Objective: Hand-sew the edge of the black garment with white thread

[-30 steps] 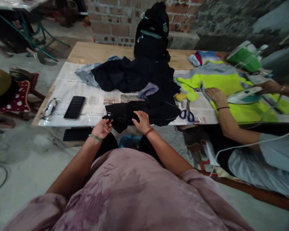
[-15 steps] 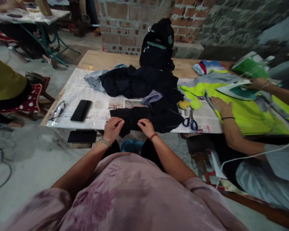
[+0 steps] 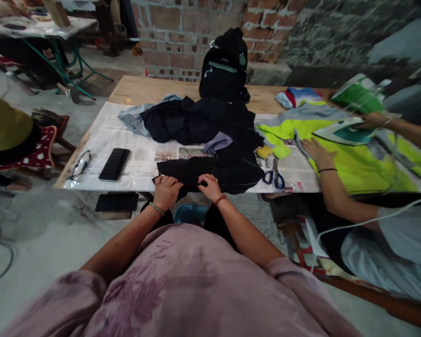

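A black garment point(image 3: 228, 171) lies bunched along the table's front edge, part of it spread flat between my hands. My left hand point(image 3: 166, 191) is closed on its near left edge, fingers bent over the cloth. Closed in a pinch, my right hand point(image 3: 209, 187) grips the same edge a little further right. Whether anything small is between the fingertips is too fine to see. Behind lies a heap of dark clothing point(image 3: 192, 119), with a greyish-purple piece of cloth point(image 3: 218, 142) sticking out. Scissors point(image 3: 274, 178) with blue handles rest right of the garment.
A phone point(image 3: 114, 164) and glasses point(image 3: 80, 164) lie on the newspaper at left. A black backpack point(image 3: 223, 70) stands at the back. On the right, a co-worker's hand point(image 3: 319, 152) presses a yellow garment point(image 3: 358, 166) beside an iron point(image 3: 344, 130). A white cord point(image 3: 372, 221) crosses there.
My left hand has shifted slightly right and down along the cloth edge, closer to my right hand. The whole view has moved a little. Both hands stay on the black garment.
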The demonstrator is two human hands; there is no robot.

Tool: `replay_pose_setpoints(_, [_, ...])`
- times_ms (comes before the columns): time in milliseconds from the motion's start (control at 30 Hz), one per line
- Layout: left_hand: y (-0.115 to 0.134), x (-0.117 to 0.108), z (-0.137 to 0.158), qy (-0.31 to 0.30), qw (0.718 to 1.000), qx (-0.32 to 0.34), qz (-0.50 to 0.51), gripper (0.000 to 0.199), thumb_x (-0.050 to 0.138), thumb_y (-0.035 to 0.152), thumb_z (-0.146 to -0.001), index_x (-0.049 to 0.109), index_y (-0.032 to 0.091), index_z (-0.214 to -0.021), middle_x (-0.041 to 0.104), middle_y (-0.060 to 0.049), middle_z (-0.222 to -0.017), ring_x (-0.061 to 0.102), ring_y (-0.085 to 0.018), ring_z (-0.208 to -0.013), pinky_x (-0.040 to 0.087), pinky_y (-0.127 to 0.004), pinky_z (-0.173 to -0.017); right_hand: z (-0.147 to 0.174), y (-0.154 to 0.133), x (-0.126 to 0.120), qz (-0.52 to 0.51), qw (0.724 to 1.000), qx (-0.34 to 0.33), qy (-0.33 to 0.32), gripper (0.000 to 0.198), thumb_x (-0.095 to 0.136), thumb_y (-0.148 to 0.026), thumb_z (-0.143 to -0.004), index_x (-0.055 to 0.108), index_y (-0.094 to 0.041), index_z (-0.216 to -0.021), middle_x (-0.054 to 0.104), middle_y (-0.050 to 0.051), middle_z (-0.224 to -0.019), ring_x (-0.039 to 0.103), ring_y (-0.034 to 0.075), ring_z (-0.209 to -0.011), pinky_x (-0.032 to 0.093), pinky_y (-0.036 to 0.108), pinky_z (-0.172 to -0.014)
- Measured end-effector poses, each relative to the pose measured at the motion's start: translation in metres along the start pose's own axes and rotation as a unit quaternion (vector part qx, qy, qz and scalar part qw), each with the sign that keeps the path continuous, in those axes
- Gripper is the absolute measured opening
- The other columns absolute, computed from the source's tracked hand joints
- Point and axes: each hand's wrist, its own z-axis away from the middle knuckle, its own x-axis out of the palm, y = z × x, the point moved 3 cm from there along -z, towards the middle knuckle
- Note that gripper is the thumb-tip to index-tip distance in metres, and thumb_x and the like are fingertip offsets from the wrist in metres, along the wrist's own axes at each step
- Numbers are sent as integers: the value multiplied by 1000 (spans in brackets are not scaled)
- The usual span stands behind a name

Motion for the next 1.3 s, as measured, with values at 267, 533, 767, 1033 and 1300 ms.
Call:
replay_pose_setpoints(267, [-5, 2, 23, -29, 997, 53, -51, 19, 50, 21, -79, 68, 24, -84, 62, -8, -88, 49, -23, -87, 25, -42, -81, 4, -3, 0, 22, 1000, -12, 6, 8, 57, -15, -65, 57, -22, -68, 63, 0, -97, 49, 19, -101, 30, 37, -89])
replay_pose_setpoints(533, [0, 0, 23, -29, 998, 23, -50, 27, 48, 38, -82, 66, 20, -72, 65, -6, -83, 55, -19, -81, 29, -39, -81, 4, -3, 0, 29, 999, -15, 1, 9, 56, -15, -65, 57, -23, -69, 63, 0, -98, 48, 19, -102, 30, 38, -90])
replay_pose_setpoints(767, [9, 0, -3, -78, 992, -26, -98, 21, 47, 28, -80, 65, 21, -86, 64, -7, -81, 56, -22, -80, 29, -39, -76, 4, -4, -1, 28, 1000, -12, 2, 9, 56, -15, -64, 56, -23, -67, 63, -1, -96, 48, 19, -102, 30, 37, -89])
replay_pose_setpoints(1033, [22, 12, -15, -123, 982, 3, -141, 19, 48, 26, -75, 63, 15, -71, 61, -12, -79, 55, -25, -78, 28, -42, -75, 2, -5, -1, 26, 1000, 3, -1, 8, 57, -15, -63, 55, -22, -66, 63, -1, -95, 49, 19, -100, 30, 37, -88])
replay_pose_setpoints(1300, [14, 24, -15, -133, 982, -2, -137, 19, 45, 20, -76, 63, 12, -76, 60, -12, -79, 56, -23, -75, 29, -40, -74, 2, -5, -2, 25, 1000, 7, -2, 8, 56, -15, -63, 55, -22, -66, 63, -1, -96, 48, 19, -101, 30, 37, -87])
